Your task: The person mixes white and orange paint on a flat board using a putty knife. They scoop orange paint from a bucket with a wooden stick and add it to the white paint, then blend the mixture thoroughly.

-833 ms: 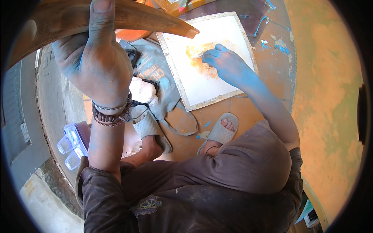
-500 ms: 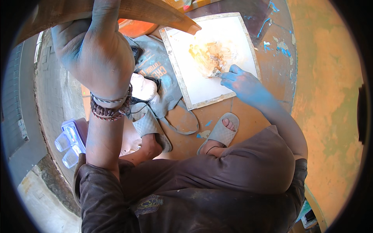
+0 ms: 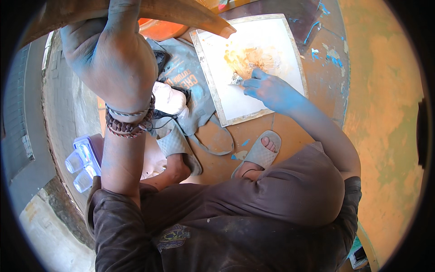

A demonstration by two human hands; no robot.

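Note:
My left hand (image 3: 113, 68), with cord bracelets on the wrist, is raised at the upper left, closed on a long curved brown wooden piece (image 3: 176, 13) that tapers to a blunt tip over a white board (image 3: 226, 104). The board, with a worn pale border, lies on the floor and carries a smeared patch of orange-brown paste (image 3: 244, 59). My right hand (image 3: 269, 90), dusted blue, is low over the board, fingers closed on a small scraper (image 3: 235, 85) at the lower left of the paste.
A grey printed bag (image 3: 199, 109) with a white bundle (image 3: 167, 97) lies left of the board. An orange container (image 3: 161, 28) sits behind it. Clear plastic cups (image 3: 81, 163) are at the lower left. My sandalled feet stand on paint-flecked tiles; an orange surface (image 3: 376, 113) runs along the right.
My right hand has moved down and rightward, then slightly back left across the board with the scraper, and the paste is more spread. My left hand and wooden piece have shifted slightly upward.

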